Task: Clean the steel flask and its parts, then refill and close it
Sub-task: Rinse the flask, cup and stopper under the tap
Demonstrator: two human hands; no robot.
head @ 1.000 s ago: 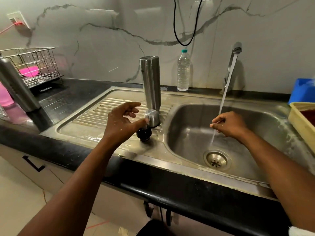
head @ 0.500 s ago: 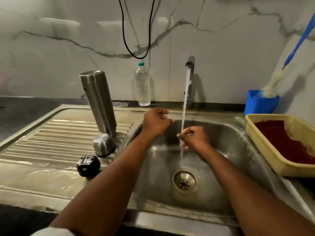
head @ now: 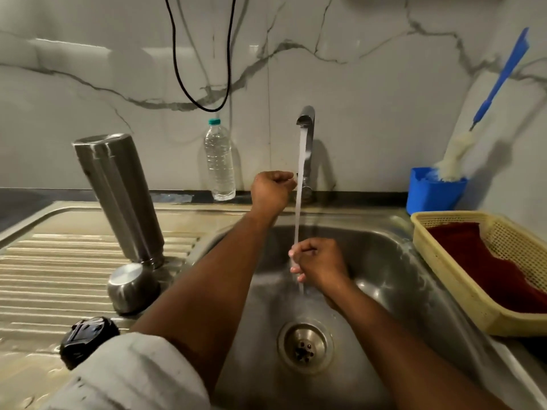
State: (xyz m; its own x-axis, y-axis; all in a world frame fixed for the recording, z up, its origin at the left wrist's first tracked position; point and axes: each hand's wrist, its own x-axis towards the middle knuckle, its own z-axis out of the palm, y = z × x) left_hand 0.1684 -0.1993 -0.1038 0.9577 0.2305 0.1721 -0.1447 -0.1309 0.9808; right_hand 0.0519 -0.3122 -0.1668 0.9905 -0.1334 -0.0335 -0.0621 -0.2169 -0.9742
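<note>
I look down over a stainless steel sink (head: 384, 261), its basin smooth and wet, with a round perforated drain (head: 305, 347) at the bottom. A thin stream of water (head: 300, 184) falls from a chrome tap (head: 307, 122). The right hand (head: 319, 264) sits under the stream with fingers curled into a loose fist; I cannot tell whether it holds anything. The left hand (head: 272, 187) reaches to the tap's base, fingers curled, and I cannot tell if it grips the handle. On the ribbed draining board (head: 44, 276) to the left, the steel flask (head: 118, 196), a tall brushed cylinder, stands upside down. Just in front lies its domed steel cap (head: 131, 287), and nearer me the black plastic stopper (head: 85, 340). A clear plastic bottle (head: 219, 161) stands against the veined marble wall. At right, a yellow mesh basket (head: 444, 261) holds something dark red.
</note>
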